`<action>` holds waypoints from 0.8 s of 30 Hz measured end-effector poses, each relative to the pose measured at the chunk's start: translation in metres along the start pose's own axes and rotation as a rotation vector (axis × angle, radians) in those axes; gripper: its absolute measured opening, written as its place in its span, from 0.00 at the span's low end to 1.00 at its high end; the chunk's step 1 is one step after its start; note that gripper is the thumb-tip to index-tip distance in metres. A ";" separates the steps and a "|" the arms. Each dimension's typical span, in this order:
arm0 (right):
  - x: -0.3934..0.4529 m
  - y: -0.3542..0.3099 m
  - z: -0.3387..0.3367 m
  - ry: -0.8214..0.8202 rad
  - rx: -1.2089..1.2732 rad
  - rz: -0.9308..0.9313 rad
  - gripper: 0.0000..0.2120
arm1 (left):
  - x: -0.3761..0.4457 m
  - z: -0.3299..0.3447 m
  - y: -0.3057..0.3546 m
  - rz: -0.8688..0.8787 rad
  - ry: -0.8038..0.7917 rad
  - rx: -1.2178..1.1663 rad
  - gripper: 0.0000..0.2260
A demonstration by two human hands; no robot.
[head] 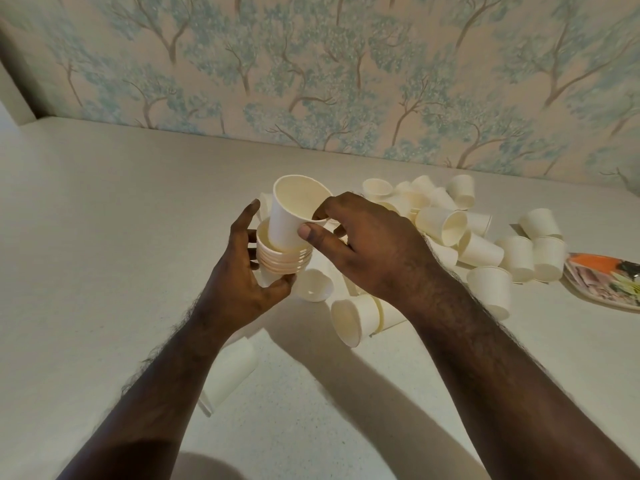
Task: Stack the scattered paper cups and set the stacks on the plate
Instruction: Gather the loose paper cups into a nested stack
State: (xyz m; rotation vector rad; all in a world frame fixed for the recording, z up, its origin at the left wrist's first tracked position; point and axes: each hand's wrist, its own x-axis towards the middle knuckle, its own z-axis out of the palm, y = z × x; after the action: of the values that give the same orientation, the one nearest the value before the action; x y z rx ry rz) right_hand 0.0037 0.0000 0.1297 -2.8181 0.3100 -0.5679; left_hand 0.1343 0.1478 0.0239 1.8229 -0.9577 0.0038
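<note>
My left hand (242, 271) grips a stack of several nested white paper cups (284, 261) above the white table. My right hand (363, 244) pinches the rim of a single white cup (289, 216), whose base sits partly inside the top of that stack, tilted left. Many loose white cups (440, 223) lie scattered on the table behind and to the right of my hands, some upright, some on their sides. The patterned plate (604, 282) lies at the right edge, only partly in view.
One cup (228, 372) lies on its side under my left forearm. Two more cups (356, 318) lie beneath my right wrist. A wall with tree-patterned wallpaper (311, 71) backs the table (104, 220).
</note>
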 end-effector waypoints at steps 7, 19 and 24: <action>-0.004 0.002 0.017 -0.227 0.010 -0.001 0.33 | 0.002 0.002 0.002 0.042 -0.027 -0.030 0.50; -0.041 -0.010 0.080 -0.253 0.067 -0.143 0.28 | 0.015 -0.052 -0.013 0.029 0.226 -0.089 0.44; -0.056 -0.042 0.112 -0.468 0.076 -0.485 0.39 | 0.014 -0.052 -0.013 0.037 0.203 -0.054 0.42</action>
State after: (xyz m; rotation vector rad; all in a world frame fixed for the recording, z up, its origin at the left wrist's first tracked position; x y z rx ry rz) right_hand 0.0049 0.0769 0.0221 -2.8369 -0.4808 0.0127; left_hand 0.1729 0.1820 0.0443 1.7181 -0.8401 0.1804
